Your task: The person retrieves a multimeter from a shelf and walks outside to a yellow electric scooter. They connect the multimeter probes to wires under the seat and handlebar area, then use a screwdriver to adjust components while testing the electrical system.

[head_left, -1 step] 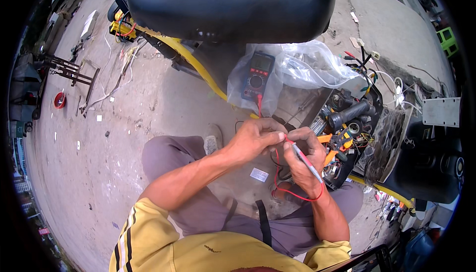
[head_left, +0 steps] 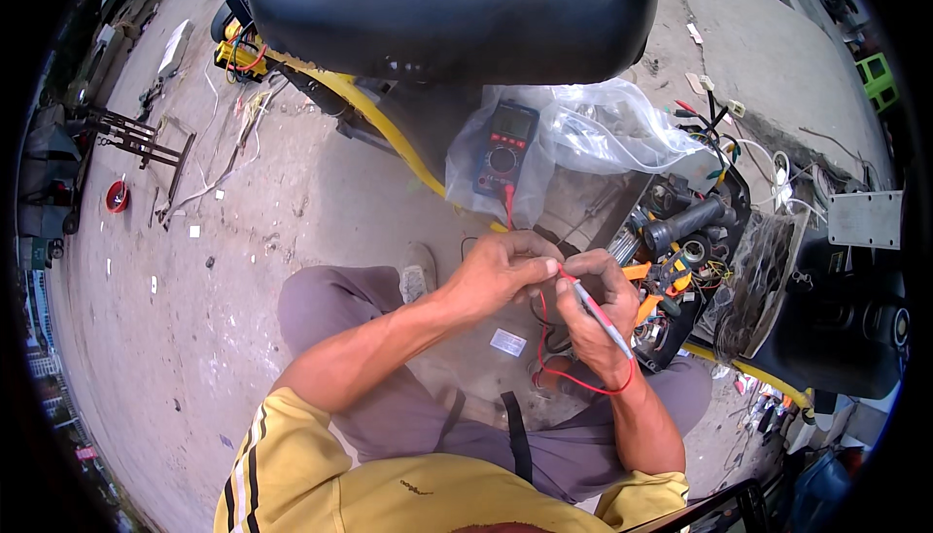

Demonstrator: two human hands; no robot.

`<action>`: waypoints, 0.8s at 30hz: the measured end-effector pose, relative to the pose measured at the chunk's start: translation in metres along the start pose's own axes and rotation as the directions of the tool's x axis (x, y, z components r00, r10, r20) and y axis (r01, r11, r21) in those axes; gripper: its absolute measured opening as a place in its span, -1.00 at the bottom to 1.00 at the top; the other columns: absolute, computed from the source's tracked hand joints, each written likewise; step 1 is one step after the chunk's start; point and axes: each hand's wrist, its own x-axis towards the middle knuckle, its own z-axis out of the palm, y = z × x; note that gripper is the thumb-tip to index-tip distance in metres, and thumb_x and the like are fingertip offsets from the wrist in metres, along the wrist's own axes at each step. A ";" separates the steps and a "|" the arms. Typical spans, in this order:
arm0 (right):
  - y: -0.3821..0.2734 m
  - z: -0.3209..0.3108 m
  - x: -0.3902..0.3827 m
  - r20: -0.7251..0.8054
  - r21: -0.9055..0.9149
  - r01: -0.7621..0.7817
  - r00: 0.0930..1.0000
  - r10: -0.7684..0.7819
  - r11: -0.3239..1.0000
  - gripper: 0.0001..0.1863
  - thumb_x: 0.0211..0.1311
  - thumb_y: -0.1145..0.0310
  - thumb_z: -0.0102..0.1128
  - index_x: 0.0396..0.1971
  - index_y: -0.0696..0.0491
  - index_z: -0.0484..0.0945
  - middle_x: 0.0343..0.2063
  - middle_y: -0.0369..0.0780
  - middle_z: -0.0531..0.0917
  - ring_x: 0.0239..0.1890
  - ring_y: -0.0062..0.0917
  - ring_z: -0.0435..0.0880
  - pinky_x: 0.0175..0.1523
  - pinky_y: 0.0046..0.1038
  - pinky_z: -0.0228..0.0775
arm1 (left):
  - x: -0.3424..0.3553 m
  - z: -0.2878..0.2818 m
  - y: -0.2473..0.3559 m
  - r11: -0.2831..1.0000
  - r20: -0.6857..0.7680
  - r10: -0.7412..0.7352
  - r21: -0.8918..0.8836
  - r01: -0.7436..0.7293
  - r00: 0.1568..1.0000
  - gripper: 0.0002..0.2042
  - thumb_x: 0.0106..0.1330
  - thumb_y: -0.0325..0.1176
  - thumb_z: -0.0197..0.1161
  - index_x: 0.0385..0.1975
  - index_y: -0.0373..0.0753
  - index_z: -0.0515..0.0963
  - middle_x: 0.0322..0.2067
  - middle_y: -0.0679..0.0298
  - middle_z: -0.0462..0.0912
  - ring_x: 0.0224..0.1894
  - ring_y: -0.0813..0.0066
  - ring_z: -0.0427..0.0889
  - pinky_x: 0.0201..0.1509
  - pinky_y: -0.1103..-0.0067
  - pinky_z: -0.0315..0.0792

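My right hand (head_left: 595, 309) grips a red and grey multimeter test probe (head_left: 604, 317), its rear end angled back toward my wrist. From that end a red lead (head_left: 583, 384) loops down beneath the hand. Thumb and fingers pinched, my left hand (head_left: 503, 271) meets the right hand by the probe's front end. What the left fingertips hold is too small and covered to make out. Beyond my hands, a dark multimeter (head_left: 505, 147) with a grey display and a dial lies on clear plastic sheeting (head_left: 607, 130); a red plug (head_left: 508, 193) sits at its lower end.
At my right, an open bin of tools and parts holds a black flashlight (head_left: 688, 224) and orange-handled pliers (head_left: 649, 302). A large black padded seat (head_left: 452, 13) spans the far side, above a yellow frame tube (head_left: 374, 120). A small pale card (head_left: 507, 342) lies on the ground between my legs.
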 end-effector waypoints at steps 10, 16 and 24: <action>0.002 0.002 -0.001 0.011 0.023 -0.054 0.999 0.054 0.998 -0.83 0.15 0.60 0.36 -0.26 0.24 0.59 -0.30 -0.15 0.69 -0.36 -0.56 0.70 -0.25 -0.53 0.54 | -0.001 -0.003 -0.003 1.000 0.000 -0.020 0.016 0.020 1.000 -0.73 0.44 -0.22 0.28 -0.10 -0.32 0.67 -0.45 0.41 0.55 -0.40 0.69 0.46 -0.32 0.64 0.35; 0.003 0.004 -0.001 -0.003 0.056 -0.022 1.000 0.023 0.998 -0.85 0.18 0.59 0.34 -0.25 0.25 0.60 -0.30 -0.16 0.69 -0.36 -0.55 0.71 -0.24 -0.51 0.56 | 0.000 -0.011 0.004 0.974 -0.130 0.080 0.223 -0.050 0.988 -0.74 0.43 -0.26 0.32 -0.09 -0.35 0.64 -0.42 0.32 0.60 -0.37 0.58 0.52 -0.28 0.56 0.41; 0.002 0.005 -0.003 0.016 0.060 -0.086 0.996 0.085 0.994 -0.85 0.23 0.54 0.33 -0.24 0.24 0.61 -0.27 -0.15 0.70 -0.31 -0.53 0.72 -0.21 -0.51 0.55 | 0.026 -0.039 -0.004 0.545 -0.298 0.531 0.837 -0.051 0.793 -0.74 0.37 -0.35 0.36 -0.05 -0.32 0.56 -0.17 -0.06 0.70 -0.16 -0.14 0.71 -0.12 0.18 0.55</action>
